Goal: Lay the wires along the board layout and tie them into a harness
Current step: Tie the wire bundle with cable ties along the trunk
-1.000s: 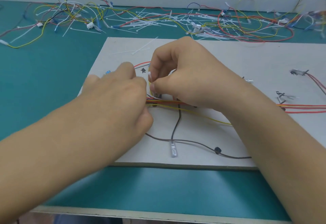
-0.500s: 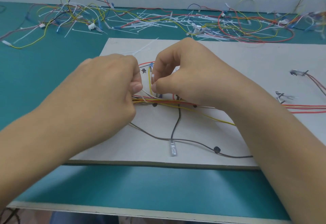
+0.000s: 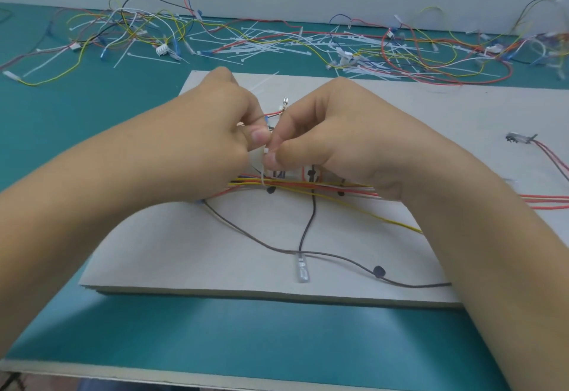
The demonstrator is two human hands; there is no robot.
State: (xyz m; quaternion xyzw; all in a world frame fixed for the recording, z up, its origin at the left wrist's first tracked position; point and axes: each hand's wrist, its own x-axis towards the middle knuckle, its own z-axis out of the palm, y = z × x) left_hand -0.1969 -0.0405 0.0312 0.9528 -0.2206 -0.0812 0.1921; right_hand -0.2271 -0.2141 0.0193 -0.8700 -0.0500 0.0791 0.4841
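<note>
**Both hands pinch a white cable tie above the wire bundle**

The left hand [image 3: 209, 144] and right hand [image 3: 332, 138] meet knuckle to knuckle over the middle of the grey board [image 3: 184, 252], wrists raised and fingers curled inward. The right thumb and forefinger are clamped together on the head of a white cable tie [image 3: 264, 172], whose strap drops down and loops around the wire bundle [image 3: 308, 184]. The left thumb is pressed against its forefinger just beside them, pinching the tie's thin tail. The bundle of red, yellow and white wires lies flat across the board under both hands, passing black pegs [image 3: 271, 189]. A black wire [image 3: 309, 221] branches toward the near edge and ends in a clear-sleeved terminal [image 3: 302, 270]. A brown wire [image 3: 246, 236] curves past 1 more peg. A yellow wire [image 3: 369, 215] slants right. Loose cable ties [image 3: 261, 45] and tangled spare wires [image 3: 129, 27] lie on the teal table [image 3: 61, 113] beyond the board.
</note>
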